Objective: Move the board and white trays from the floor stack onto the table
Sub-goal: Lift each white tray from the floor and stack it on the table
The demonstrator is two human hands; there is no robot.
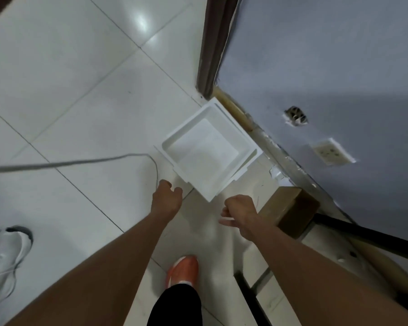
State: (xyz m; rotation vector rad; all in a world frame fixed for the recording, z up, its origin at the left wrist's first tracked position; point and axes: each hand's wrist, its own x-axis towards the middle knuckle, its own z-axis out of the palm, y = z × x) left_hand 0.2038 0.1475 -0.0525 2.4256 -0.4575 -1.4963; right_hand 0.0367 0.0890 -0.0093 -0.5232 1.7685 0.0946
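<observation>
A grey-white shoe [6,260] is resting at the far left on the tiled floor [68,102], and a grey cable [80,162] is trailing across the tiles. The left hand [167,198] is hanging empty, fingers loosely curled, just short of the stack of white trays [207,149], which is sitting on the floor against the wall [339,67]. The right hand [239,211] is hovering half-closed, holding nothing, beside a brown box [290,210].
</observation>
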